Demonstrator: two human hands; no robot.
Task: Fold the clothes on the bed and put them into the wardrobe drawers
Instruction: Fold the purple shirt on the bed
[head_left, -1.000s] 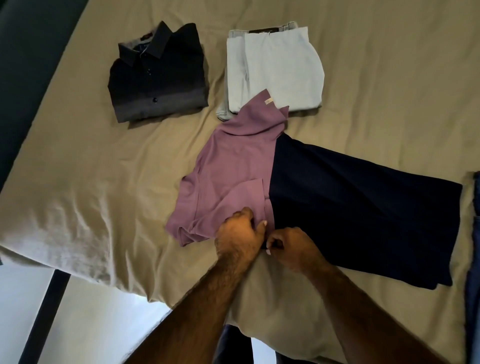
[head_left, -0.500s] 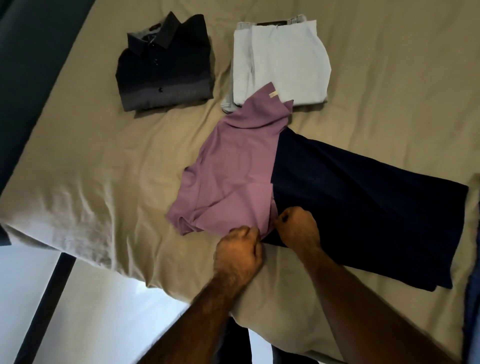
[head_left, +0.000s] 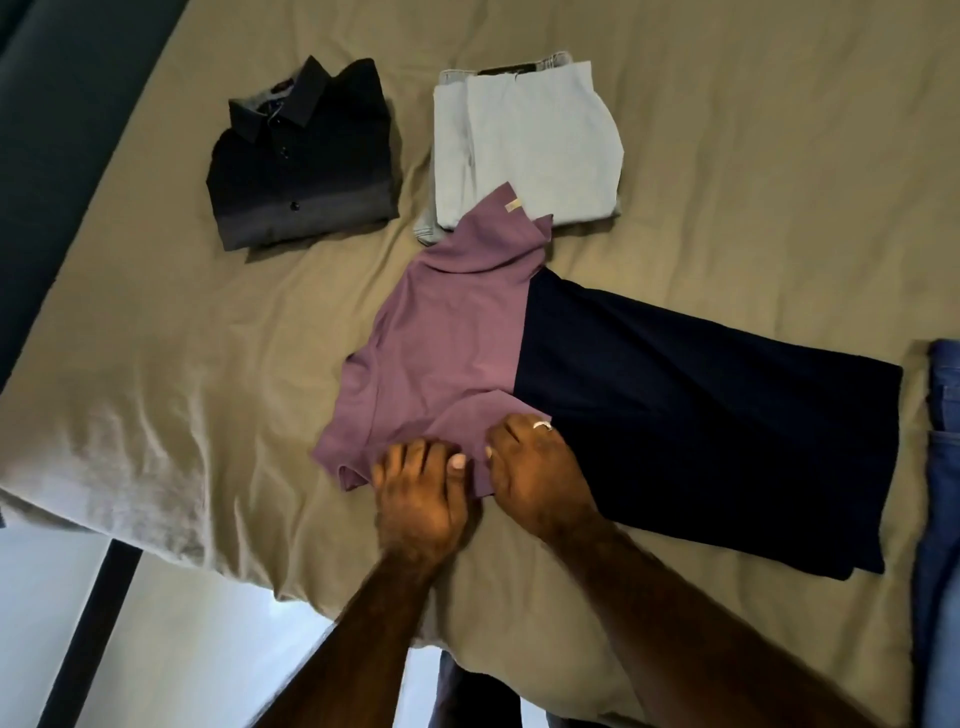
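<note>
1. While resting on the near hem of the purple shirt (head_left: 441, 338), left hand (head_left: 418, 496) lies with fingers (head_left: 410, 457) spread and only slightly bent, pressing the cloth flat rather than gripping it.
2. Just beside it, right hand (head_left: 535, 467), a ring on one finger, curls its fingers (head_left: 511, 434) onto the same hem, where purple meets the navy garment (head_left: 701, 415); cannot tell whether cloth is actually pinched.
3. Purple shirt half folded, spread from the hands away towards the far side, its collar tip overlapping the folded pale trousers (head_left: 530, 145).
4. Navy garment laid flat, covering the shirt's right part and reaching well to the right.
5. Folded dark button shirt (head_left: 301, 156) apart at far left; blue jeans (head_left: 940, 493) along the right border.
6. Bed (head_left: 182, 338) edge close below both wrists; wide bare wrinkled sheet to the left of the purple shirt.
</note>
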